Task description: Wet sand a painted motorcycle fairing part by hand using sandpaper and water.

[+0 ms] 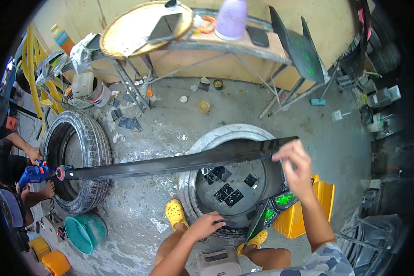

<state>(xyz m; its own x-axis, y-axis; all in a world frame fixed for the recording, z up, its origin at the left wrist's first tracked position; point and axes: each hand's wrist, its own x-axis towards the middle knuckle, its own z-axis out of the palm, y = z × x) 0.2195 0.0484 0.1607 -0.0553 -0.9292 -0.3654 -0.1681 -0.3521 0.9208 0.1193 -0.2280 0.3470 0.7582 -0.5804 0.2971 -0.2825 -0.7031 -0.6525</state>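
A long black panel (179, 162) lies across two tyres, its wider end to the right. My right hand (296, 166) is at that right end, fingers bent in and thumb close to them; whatever they pinch is hidden. Lower down, by the near rim of the whitish tyre (185, 188), my left hand (207, 225) is closed on a small, thin dark piece (226, 222) whose kind I cannot make out. A black part with green patches (267, 214) leans between that tyre and a yellow plastic piece (325, 202).
At the left a co-worker's hands hold a blue power tool (36, 175) against the panel's narrow end, above the other tyre (96, 138). A green bucket (85, 233) stands near it. Black scraps (225, 193) lie inside the whitish tyre. A cluttered bench (202, 45) runs along the wall.
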